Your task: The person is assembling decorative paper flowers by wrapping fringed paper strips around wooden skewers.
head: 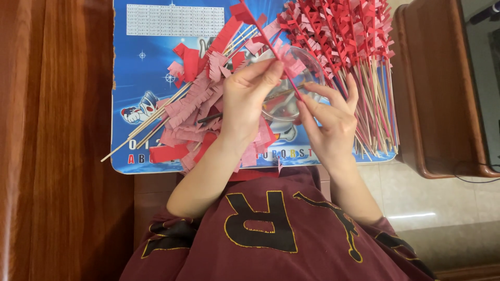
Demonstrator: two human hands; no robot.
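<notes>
Closest to the camera, a maroon shirt (271, 234) with black, yellow-edged shapes is filling the lower frame, and two bare forearms are reaching up from it. Just beyond, the left hand (249, 101) is curling its fingers and pinching a thin wooden stick (289, 78) wrapped in red fringed paper between thumb and fingertips. The right hand (329, 122) is sitting just beside it, fingers half closed, thumb and forefinger gripping the lower end of the same stick. That stick is slanting up and leftward over a clear plastic bowl (307, 65), which is lying partly under both hands. Under and left of the left hand, a loose heap of pink and red fringed paper strips (195, 101) is mixing with bare wooden skewers (143, 130). All of it is resting on a blue printed mat (140, 52). Farther off, at upper right, a dense bundle of finished red-wrapped sticks (354, 47) is fanning across the mat's edge, near a wooden cabinet (432, 93).
</notes>
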